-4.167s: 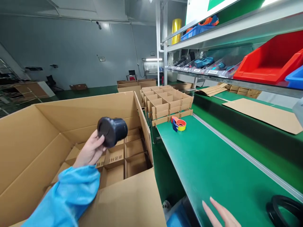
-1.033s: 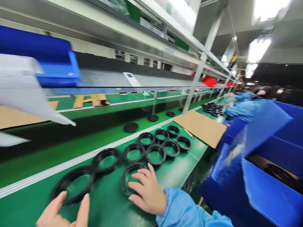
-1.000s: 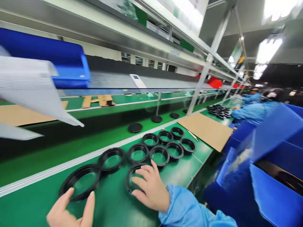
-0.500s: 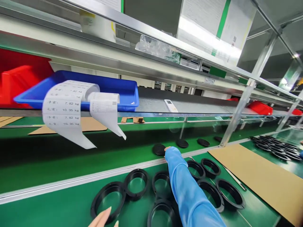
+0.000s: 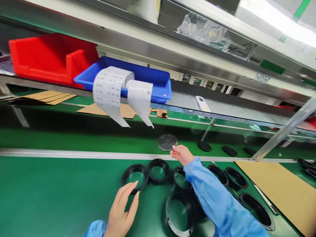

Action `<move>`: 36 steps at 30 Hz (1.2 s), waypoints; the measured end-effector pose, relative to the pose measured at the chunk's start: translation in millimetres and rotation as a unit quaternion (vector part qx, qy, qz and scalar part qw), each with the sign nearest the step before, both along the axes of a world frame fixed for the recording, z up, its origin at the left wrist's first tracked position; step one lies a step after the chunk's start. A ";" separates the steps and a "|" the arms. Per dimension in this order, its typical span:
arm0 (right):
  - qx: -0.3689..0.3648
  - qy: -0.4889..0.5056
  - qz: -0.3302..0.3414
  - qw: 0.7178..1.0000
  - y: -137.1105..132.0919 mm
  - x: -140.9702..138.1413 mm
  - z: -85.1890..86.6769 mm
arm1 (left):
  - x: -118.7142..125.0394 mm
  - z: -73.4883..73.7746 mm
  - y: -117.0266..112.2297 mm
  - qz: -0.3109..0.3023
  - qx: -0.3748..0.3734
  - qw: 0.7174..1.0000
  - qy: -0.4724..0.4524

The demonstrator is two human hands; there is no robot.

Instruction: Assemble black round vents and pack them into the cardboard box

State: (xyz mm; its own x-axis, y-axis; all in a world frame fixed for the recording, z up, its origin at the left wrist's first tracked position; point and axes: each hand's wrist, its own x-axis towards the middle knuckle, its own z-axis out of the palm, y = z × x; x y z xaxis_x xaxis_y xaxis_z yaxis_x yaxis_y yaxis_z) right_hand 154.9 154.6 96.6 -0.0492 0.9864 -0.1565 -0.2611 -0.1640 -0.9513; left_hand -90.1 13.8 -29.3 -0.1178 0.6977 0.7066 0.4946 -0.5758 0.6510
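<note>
Between the thumb and fingers of my right hand (image 5: 181,154) is the edge of a round black disc (image 5: 167,142), lifted and tilted so that its marked face shows. My left hand (image 5: 124,205) is raised at the lower middle, thumb and fingers apart, with nothing between them. Just beyond its fingertips lies a black ring (image 5: 125,172) on the green mat. Another black ring (image 5: 158,160) sits beside it. Below my right forearm a larger black ring (image 5: 170,215) is partly blurred, and the sleeve hides some of the rings there.
Further black discs (image 5: 229,150) lie on the green strip behind the metal rail (image 5: 74,154). A cardboard sheet (image 5: 278,187) is at right. On the shelf above are a red bin (image 5: 44,62), a blue tray (image 5: 158,75), hanging label strips (image 5: 108,87) and a white remote (image 5: 202,104).
My right hand has picked up the black disc and brought it off the green strip, tilted. My left hand has come further into view. The camera view has turned left.
</note>
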 end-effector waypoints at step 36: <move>0.371 -0.284 0.183 0.865 -193.3 -45.7 -65.1 | 26.1 74.9 -107.3 -0.217 -0.484 0.570 -0.628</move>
State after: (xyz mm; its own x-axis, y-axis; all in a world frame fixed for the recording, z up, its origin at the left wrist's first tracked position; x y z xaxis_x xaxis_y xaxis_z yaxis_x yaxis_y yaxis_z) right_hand 109.2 -38.7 31.5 -0.5030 0.7606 0.4104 0.2236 0.5732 -0.7883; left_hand -64.0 -93.5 45.5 0.2257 0.8448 -0.4852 -0.7630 0.4630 0.4512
